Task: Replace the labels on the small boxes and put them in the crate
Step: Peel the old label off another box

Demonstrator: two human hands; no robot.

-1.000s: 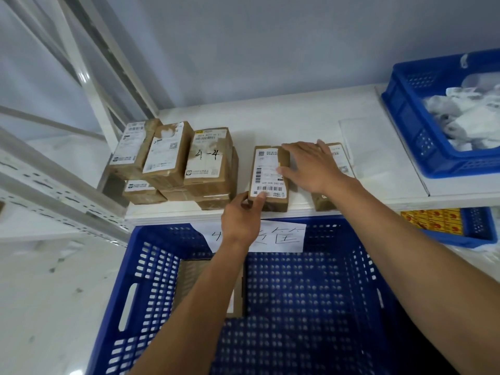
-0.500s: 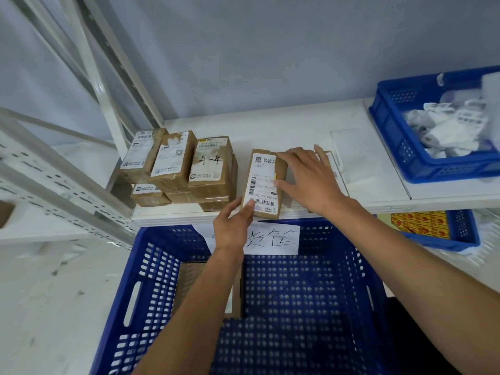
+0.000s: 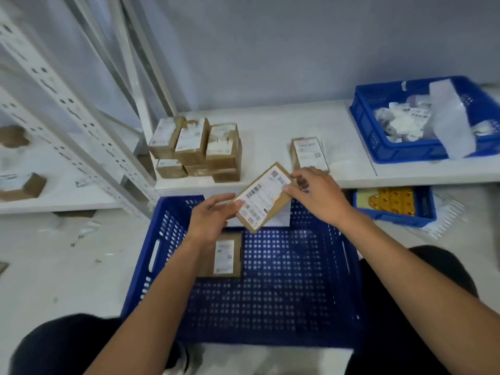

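Small box (image 3: 263, 197) is in the air over the far rim of the crate (image 3: 349, 266), tilted on a diagonal, label (image 3: 259, 194) facing up. Grip: left hand (image 3: 209, 221) holds the near-left end, thumb on top at the label's edge, fingers curled under. The right hand (image 3: 318, 196) pinches the far-right corner, thumb (image 3: 288, 189) against the label's corner. It's too blurred to tell whether it has the label alone or the cardboard too.

My read: this is the label step, either a peel about to start or a new sticker being seated — can't tell which.

Doing it well:
- Left grip belongs on cardboard only, off the sticker, so the box doesn't twist.
- If peeling, pull low and slow along the long side. Thin paper will likely tear if yanked upward.
- If it's a fresh label, press from the centre outward and keep the barcodes flat, no wrinkles.

Then lay the small box flat, label up, beside the packed box (image 3: 224, 255) in the crate. Scrap probably goes in the blue bin (image 3: 392, 152) on the shelf (image 3: 270, 123) at right — it holds crumpled white paper. Left to do: the stack of boxes (image 3: 197, 147) at the shelf's left and the lone box (image 3: 308, 152) just behind the right hand.
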